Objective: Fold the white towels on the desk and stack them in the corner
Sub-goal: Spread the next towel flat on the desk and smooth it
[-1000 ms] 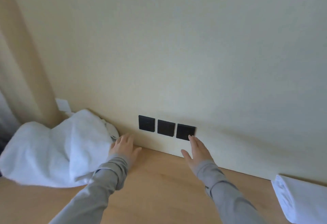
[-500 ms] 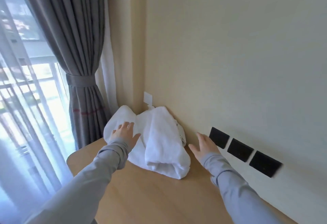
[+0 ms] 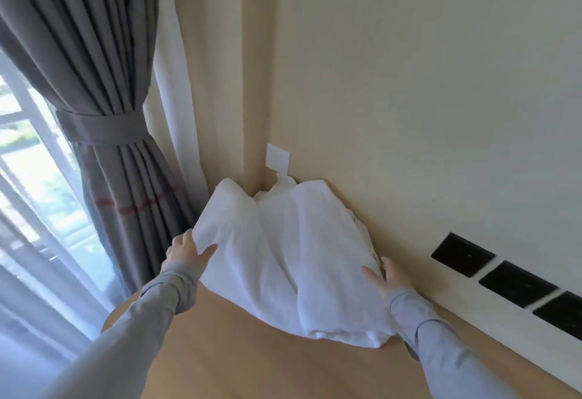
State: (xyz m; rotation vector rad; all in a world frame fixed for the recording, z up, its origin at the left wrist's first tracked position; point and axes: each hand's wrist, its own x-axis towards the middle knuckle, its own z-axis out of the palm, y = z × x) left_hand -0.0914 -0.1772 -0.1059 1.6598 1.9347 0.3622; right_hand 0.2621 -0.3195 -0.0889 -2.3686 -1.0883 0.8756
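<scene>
Both hands flank the heap of white towels (image 3: 283, 241), which sits in the far left corner of the bench (image 3: 252, 361), pressed against the wall (image 3: 409, 115). The left hand (image 3: 186, 252) lies at the heap's left edge and the right hand (image 3: 386, 275) at its right edge, beside the wall. Each grip is open, fingers fairly straight and touching cloth, nothing pinched. The heap lies between them, its long axis running from near right to the far corner (roughly along the wall). Both hands are equally near, so a two-handed gather looks likely.
</scene>
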